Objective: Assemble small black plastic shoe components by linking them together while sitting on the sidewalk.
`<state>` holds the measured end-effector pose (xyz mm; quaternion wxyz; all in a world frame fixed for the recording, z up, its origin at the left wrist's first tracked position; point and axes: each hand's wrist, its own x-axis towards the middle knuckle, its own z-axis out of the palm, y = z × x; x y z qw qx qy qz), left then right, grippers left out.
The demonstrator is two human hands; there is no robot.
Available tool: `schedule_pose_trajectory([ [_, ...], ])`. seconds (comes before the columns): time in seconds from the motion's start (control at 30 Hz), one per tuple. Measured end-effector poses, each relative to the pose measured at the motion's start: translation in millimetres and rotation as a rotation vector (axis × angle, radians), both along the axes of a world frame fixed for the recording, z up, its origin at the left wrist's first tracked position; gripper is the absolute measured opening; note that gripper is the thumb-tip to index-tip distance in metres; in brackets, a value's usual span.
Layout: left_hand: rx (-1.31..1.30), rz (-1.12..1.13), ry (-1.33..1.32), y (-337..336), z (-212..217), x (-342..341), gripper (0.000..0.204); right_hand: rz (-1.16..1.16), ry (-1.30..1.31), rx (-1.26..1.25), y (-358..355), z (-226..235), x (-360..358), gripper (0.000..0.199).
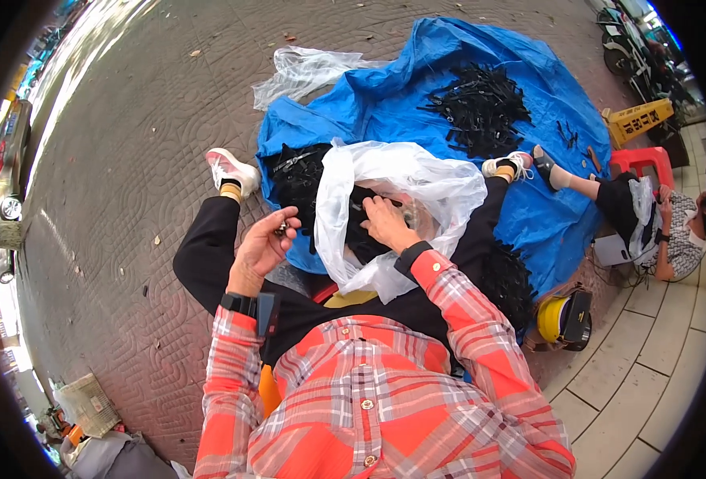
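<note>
The left hand is raised over the left knee, fingers pinched shut on a small dark part. The right hand reaches into the white bag lying open between the legs; whether its fingers grip anything inside, I cannot tell. The bag looks well filled with black pieces, and a big pile sits spread on the blue tarp beyond the feet, so most of the sorting seems left. Another black heap lies by the right thigh. Open paving lies to the left; to the right a seated person, a red stool and a yellow helmet crowd the tarp's edge.
</note>
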<state>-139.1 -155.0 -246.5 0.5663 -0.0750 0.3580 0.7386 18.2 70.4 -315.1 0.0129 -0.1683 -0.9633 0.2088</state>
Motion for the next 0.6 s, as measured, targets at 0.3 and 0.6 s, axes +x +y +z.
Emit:
schedule_pose_trajectory([
  [0.3, 0.086, -0.27, -0.06, 45.6, 37.4, 46.8, 0.036, -0.355, 0.283, -0.678, 26.3, 37.0, 35.1, 0.02],
  [0.6, 0.133, -0.314, -0.061, 81.6, 61.9, 79.9, 0.038, -0.48, 0.231, -1.419, 7.1, 104.8, 80.0, 0.03],
])
